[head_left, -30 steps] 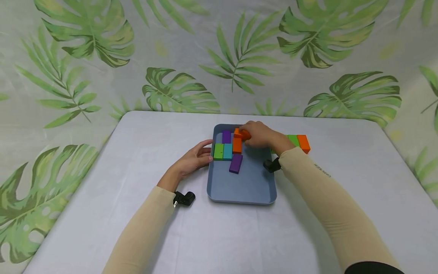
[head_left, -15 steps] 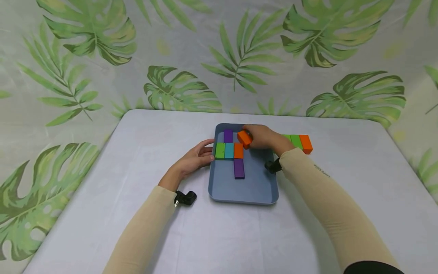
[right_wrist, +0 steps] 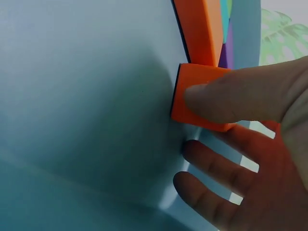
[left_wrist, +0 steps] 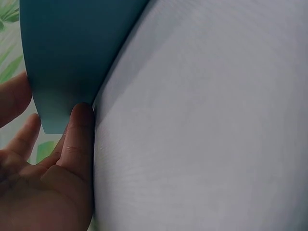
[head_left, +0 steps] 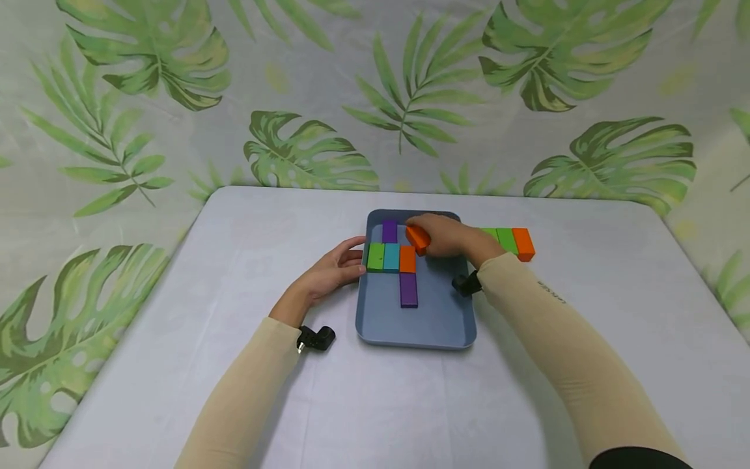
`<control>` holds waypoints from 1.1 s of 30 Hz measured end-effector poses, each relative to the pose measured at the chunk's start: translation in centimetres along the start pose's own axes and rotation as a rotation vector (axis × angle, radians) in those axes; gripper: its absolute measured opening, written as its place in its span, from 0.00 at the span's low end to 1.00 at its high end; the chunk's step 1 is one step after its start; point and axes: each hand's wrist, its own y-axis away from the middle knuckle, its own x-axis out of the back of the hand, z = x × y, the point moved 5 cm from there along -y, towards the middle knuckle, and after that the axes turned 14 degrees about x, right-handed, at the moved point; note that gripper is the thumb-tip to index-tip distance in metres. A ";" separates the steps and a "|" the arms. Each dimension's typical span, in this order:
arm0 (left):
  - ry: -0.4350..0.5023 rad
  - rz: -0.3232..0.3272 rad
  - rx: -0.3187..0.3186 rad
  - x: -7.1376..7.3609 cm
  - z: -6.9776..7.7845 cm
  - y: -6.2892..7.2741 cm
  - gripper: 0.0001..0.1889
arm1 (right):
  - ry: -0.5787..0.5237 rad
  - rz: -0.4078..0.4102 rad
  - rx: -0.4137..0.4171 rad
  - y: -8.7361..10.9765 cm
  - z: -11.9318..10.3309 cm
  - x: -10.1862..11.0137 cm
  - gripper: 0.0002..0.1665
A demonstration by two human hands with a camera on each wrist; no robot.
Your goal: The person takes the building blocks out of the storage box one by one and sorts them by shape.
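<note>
In the head view my right hand (head_left: pixel 444 236) pinches an orange block (head_left: pixel 417 240) inside the blue-grey tray (head_left: pixel 381 326). The right wrist view shows the thumb pressed on one face of this orange block (right_wrist: pixel 185 106), which stands at the end of another orange block (right_wrist: pixel 197 29). Green (head_left: pixel 375 258), teal (head_left: pixel 391 258) and orange (head_left: pixel 407 259) blocks lie in a row in the tray. One purple block (head_left: pixel 389 231) lies beyond the row, another purple block (head_left: pixel 408 290) on its near side. My left hand (head_left: pixel 328 273) touches the tray's left wall with its fingers loosely extended.
Right of the tray, partly behind the right arm, lie green blocks (head_left: pixel 506 240) and an orange block (head_left: pixel 524 244). A white cloth covers the table (head_left: pixel 205 260). A leaf-patterned backdrop (head_left: pixel 322 78) hangs behind its far edge.
The held orange block has turned and shifted slightly toward me. The near purple block has gone from slanted to straight, and the resting orange block has slid into line with the row. The left hand stays put.
</note>
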 end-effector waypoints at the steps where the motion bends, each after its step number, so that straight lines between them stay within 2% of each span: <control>1: 0.000 0.002 0.000 0.0 0.0 0.0 0.37 | -0.006 0.007 -0.004 0.0 0.1 0.0 0.40; 11: -0.002 -0.003 0.007 -0.1 0.0 0.1 0.38 | -0.058 0.050 -0.030 0.2 0.8 0.3 0.39; 19: 0.000 0.001 0.001 -0.1 0.0 0.0 0.38 | -0.042 0.111 0.001 0.9 0.1 1.6 0.42; 26: -0.005 0.000 0.006 -0.3 0.0 0.0 0.38 | -0.096 0.228 0.064 3.1 -0.6 2.3 0.41; 33: -0.009 0.001 -0.006 -0.2 0.2 0.3 0.38 | -0.182 0.289 0.123 5.7 -1.9 2.4 0.39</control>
